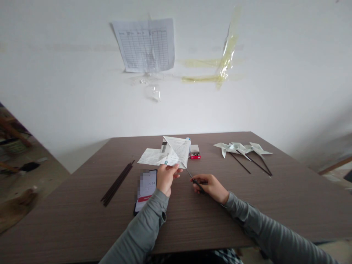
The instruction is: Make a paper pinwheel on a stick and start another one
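Observation:
My left hand [167, 178] pinches the lower edge of a square sheet of printed paper [178, 148], holding it raised above the table. Crease lines cross the sheet diagonally. In my right hand [211, 187] is a pair of scissors [197, 185], their dark handles inside my fingers. The blades point up and left, with the tips at the paper's lower right corner. Whether the blades are apart I cannot make out. Behind the raised sheet, another printed paper [148, 157] lies flat on the table.
A phone [147, 187] lies beside my left forearm, with several dark sticks [118, 183] further left. A small red box of pins [195, 155] sits behind my hands. Paper pinwheels [239, 147] on sticks lie at the right. The table [82, 220] meets a white wall.

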`<state>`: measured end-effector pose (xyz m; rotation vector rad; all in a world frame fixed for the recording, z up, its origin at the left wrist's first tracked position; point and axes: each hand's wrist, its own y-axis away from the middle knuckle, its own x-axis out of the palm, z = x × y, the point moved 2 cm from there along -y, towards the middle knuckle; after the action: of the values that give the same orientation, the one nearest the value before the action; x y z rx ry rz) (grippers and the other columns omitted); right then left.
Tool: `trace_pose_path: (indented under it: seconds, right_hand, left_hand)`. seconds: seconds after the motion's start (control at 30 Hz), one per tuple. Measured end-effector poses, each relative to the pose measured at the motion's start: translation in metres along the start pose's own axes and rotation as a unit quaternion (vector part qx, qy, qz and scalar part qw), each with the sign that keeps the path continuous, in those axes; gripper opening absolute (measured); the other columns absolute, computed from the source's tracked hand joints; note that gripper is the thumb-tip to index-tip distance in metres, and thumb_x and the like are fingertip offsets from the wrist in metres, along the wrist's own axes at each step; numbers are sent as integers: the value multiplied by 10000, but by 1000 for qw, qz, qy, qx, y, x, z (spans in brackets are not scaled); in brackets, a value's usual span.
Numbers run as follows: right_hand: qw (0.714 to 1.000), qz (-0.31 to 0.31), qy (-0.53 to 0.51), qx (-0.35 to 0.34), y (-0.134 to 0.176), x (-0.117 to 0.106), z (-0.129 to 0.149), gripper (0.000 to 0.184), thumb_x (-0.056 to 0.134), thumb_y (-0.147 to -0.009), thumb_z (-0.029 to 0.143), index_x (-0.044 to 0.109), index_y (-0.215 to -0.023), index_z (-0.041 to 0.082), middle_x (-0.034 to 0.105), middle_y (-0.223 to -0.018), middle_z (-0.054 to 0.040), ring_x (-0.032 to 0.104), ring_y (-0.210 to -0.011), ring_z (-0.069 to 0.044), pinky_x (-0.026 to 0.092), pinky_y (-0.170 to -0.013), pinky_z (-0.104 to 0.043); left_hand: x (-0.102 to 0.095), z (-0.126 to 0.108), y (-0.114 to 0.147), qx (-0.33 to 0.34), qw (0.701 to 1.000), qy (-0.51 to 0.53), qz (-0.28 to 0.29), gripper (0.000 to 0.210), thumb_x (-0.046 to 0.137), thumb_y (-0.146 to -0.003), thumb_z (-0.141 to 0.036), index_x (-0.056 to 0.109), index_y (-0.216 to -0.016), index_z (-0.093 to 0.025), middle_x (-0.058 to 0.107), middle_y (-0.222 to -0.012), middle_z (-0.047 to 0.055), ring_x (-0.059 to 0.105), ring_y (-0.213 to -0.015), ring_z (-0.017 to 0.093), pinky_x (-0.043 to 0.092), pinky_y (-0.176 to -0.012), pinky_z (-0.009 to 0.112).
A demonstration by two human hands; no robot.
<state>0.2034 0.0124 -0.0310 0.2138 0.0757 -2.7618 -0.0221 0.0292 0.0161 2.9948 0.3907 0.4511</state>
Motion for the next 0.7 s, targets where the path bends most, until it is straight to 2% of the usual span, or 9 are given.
trace_pose_path:
  seconds: [0.13, 0.3, 0.53, 0.7]
  right_hand:
    - [1000, 3, 9, -6, 0, 0, 1, 704, 1075, -823, 826, 956, -1129, 204, 851, -780, -46, 751, -729, -257, 686, -816, -457]
    - [1000, -9, 10, 0, 3, 2, 8, 627, 1068, -806, 771, 949, -1063, 211, 827, -761, -77, 737, -732, -292, 662, -786, -475]
    - [1000, -9, 15, 24, 5, 4, 17, 638, 1076, -736, 799, 933, -1039, 257, 829, -770, -83, 735, -754, -317, 639, -816, -516]
    - [1000, -9, 19, 14, 6, 4, 18, 658, 1048, -772, 811, 918, -1057, 233, 806, -757, -66, 715, -733, -289, 634, -799, -487]
  left_hand:
    - [-1, 1, -1, 2, 1000, 0, 4, 407, 1185, -776, -195, 817, -949, -187, 932, -883, 66, 940, -749, 250, 644, -568, 226]
    - [-1, 1, 0, -1, 1000, 8, -1, 352, 1137, -791, -139, 804, -898, -183, 945, -903, 74, 925, -731, 224, 615, -554, 208]
    - [1, -1, 2, 0, 1000, 6, -3, 334, 1102, -824, -110, 784, -882, -196, 931, -871, 46, 912, -700, 200, 595, -534, 189]
    - [1, -3, 3, 0, 1000, 5, -1, 348, 1103, -812, -90, 777, -875, -194, 920, -846, 41, 905, -686, 196, 572, -516, 179]
